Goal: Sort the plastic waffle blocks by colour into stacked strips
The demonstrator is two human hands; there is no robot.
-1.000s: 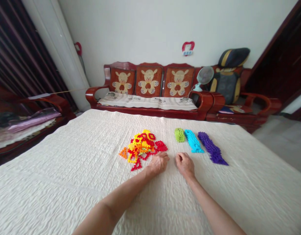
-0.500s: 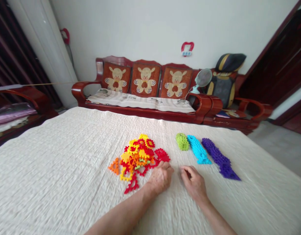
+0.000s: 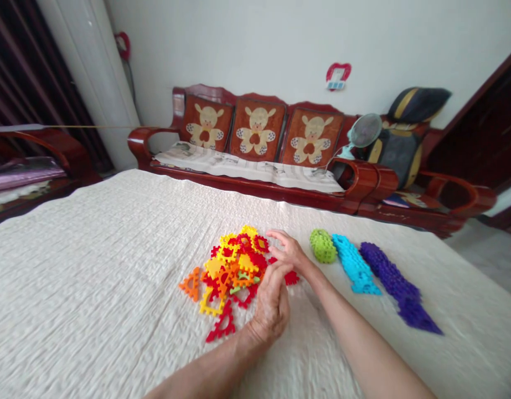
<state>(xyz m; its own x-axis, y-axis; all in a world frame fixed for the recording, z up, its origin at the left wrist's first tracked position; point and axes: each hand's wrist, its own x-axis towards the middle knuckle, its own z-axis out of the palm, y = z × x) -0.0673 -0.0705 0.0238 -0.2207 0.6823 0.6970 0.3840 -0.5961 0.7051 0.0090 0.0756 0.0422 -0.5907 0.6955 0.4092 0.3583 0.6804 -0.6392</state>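
A pile of toothed plastic building pieces (image 3: 226, 271) in red, yellow and orange, with a little light green, lies on the cream cloth. My left hand (image 3: 274, 299) stands at the pile's near right side, fingers loosely bent and nothing visible in them; its fingertips are partly hidden. Just beyond it, my right hand (image 3: 289, 249) reaches in from the right with fingers spread, by a red and yellow square piece (image 3: 261, 244). Between the hands, red pieces (image 3: 292, 277) are partly covered.
To the right lie a light green cluster (image 3: 323, 246), a light blue stack (image 3: 355, 265) and a purple stack (image 3: 398, 285) of similar pieces. Beyond the covered surface (image 3: 114, 249) stands a wooden sofa (image 3: 247, 183) with bear-patterned cushions. A small fan (image 3: 364, 131) is at its right arm.
My right hand has moved forward and left to the pile's right edge, and its fingers have spread. My left hand has turned more upright beside the pile. The view has shifted slightly.
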